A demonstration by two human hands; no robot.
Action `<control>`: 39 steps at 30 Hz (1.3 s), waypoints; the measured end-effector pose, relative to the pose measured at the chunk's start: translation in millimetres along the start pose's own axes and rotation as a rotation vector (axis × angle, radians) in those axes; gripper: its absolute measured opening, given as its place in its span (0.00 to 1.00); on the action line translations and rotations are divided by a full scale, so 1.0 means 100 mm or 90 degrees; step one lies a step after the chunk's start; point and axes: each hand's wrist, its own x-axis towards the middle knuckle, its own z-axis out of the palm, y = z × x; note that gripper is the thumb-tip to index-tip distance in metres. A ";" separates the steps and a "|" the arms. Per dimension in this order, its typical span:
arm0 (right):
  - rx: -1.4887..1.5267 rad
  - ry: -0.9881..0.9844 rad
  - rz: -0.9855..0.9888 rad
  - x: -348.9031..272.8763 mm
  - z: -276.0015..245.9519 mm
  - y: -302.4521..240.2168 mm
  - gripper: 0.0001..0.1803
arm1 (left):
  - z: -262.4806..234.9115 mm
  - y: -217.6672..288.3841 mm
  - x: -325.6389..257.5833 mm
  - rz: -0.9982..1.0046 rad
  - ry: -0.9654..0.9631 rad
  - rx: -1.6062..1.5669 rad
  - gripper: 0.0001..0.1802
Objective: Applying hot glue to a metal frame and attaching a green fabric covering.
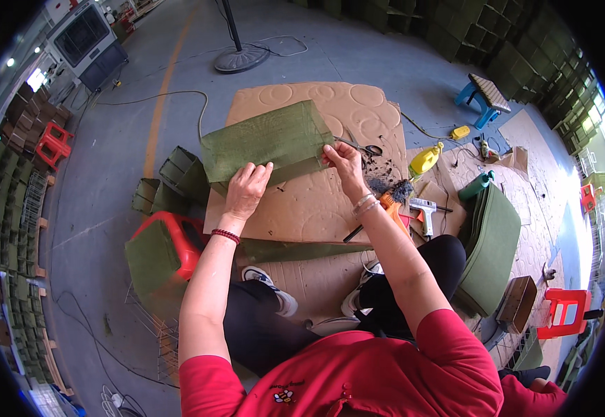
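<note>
A long box [264, 139] covered in olive-green cloth lies aslant over a cardboard-topped work surface [288, 215]. My left hand [249, 187] holds its near long edge, fingers laid over the top face. At the box's right end, my right hand [344, 165] pinches the cloth at the corner between thumb and fingertips. Just beyond that hand lie scissors [370, 149] with dark handles, partly hidden by it. Dark scraps are scattered beside them. Whether a loose flap or thread is between my right fingertips is too small to tell.
Right of the work surface are a yellow bottle [425, 160], a white glue gun [424, 214], an orange-handled tool [390, 206], a green bottle [476, 185] and stacked green sheets [491, 250]. A red stool [185, 243] and green boxes [183, 170] stand left. Cables cross the floor.
</note>
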 end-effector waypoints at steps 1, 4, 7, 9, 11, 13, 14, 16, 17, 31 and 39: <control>-0.007 -0.010 0.010 -0.02 0.00 -0.06 0.10 | 0.00 -0.01 -0.02 -0.006 0.000 0.002 0.22; -0.094 0.164 -0.120 -0.11 0.04 -0.20 0.13 | 0.00 -0.02 -0.03 -0.011 -0.002 -0.002 0.23; -0.311 0.196 -0.236 -0.12 0.31 -0.44 0.10 | 0.00 -0.02 -0.01 -0.012 0.031 -0.026 0.23; -0.497 0.091 -0.425 -0.13 0.63 -0.67 0.15 | -0.03 -0.03 -0.02 -0.016 0.037 -0.037 0.22; -0.573 0.007 -0.532 -0.02 0.84 -0.69 0.21 | -0.01 -0.03 -0.01 -0.019 0.040 -0.034 0.22; -0.709 -0.108 -0.593 0.05 0.98 -0.60 0.33 | 0.00 -0.01 -0.03 -0.018 0.033 -0.025 0.22; -0.706 -0.110 -0.597 0.08 0.94 -0.47 0.33 | 0.00 0.01 -0.02 -0.020 0.034 -0.020 0.22; -0.911 -0.172 -0.559 0.06 0.88 -0.24 0.39 | -0.04 0.03 -0.02 -0.003 0.016 -0.011 0.22; -0.938 -0.155 -0.558 0.08 0.88 -0.21 0.40 | -0.08 0.00 -0.05 0.010 0.012 0.018 0.22; -0.968 -0.179 -0.522 0.11 0.88 -0.19 0.39 | -0.35 -0.54 -0.37 -0.299 0.142 -0.121 0.16; -0.979 -0.178 -0.514 0.10 0.86 -0.17 0.40 | -0.44 -0.58 -0.50 -0.150 0.128 -0.099 0.09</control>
